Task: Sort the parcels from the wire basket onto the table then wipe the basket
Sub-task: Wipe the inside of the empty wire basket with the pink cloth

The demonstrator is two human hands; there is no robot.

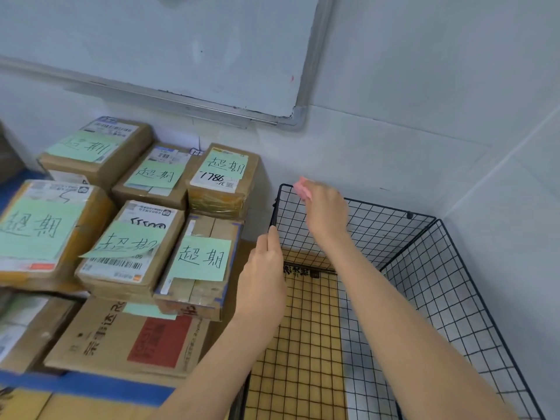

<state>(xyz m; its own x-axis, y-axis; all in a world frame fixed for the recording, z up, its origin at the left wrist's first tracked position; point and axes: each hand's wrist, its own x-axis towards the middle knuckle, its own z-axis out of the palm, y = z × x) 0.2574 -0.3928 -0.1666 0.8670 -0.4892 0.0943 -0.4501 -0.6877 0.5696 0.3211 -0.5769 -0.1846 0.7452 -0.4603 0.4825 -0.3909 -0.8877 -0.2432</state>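
A person's right hand [325, 213] clutches a small pink cloth [303, 187] against the top wire at the far left corner of a black wire basket [394, 234]. The fingers are curled round the cloth, which shows only as a pink fold above the knuckles. The left hand [263, 268] is on the basket's left wall, pinching its top edge between thumb and outstretched fingers, just below that same corner. Both bare forearms reach in from the near edge, the right one crossing over the open basket.

The basket stands in the corner of a pale tiled room, right of the table and against the far wall, its grid floor showing brown cardboard beneath. The parcels [136, 244], brown cardboard boxes, sit in two far-to-near rows to the left of the basket, stacked on a larger carton [121, 338] with a red panel, on a blue table [91, 384]. Each upper box carries a green note [200, 259] with handwritten characters, and the nearest row touches the basket's left side. A whiteboard [151, 40] hangs on the wall above the boxes.
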